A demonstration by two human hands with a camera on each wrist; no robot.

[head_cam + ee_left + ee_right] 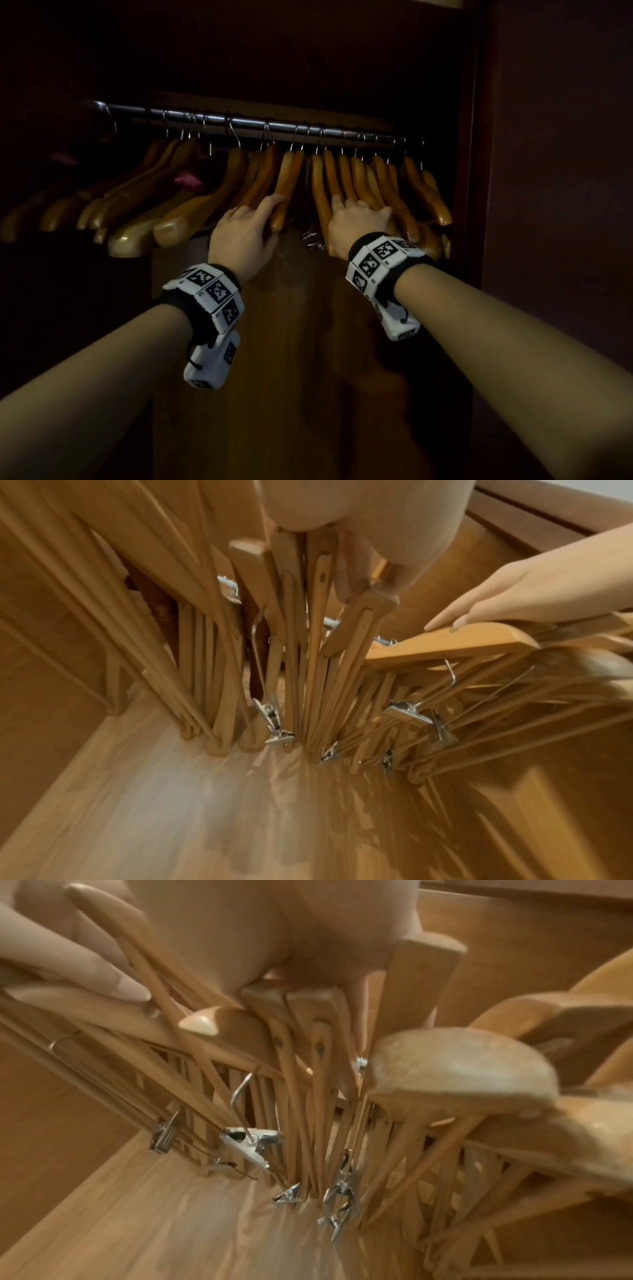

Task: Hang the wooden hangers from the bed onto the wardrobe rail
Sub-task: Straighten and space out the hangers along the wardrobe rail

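Observation:
Many wooden hangers [287, 178] hang in a tight row on the metal wardrobe rail [274, 124]. My left hand [250, 222] reaches into the middle of the row, thumb laid over one hanger's arm [279, 209] and fingers behind its neighbours. In the left wrist view that hand [369, 569] has a hanger end [373, 601] between finger and thumb. My right hand [359, 216] lies with fairly straight fingers across the arms of the hangers to the right. In the right wrist view the hand [274, 934] presses on hanger ends [291, 996].
The wardrobe is dark, with a wooden back panel [308, 342] and a side wall [476, 171] close on the right. Metal clips [277, 723] dangle from some hangers. Something pink [186, 180] hangs among the left hangers.

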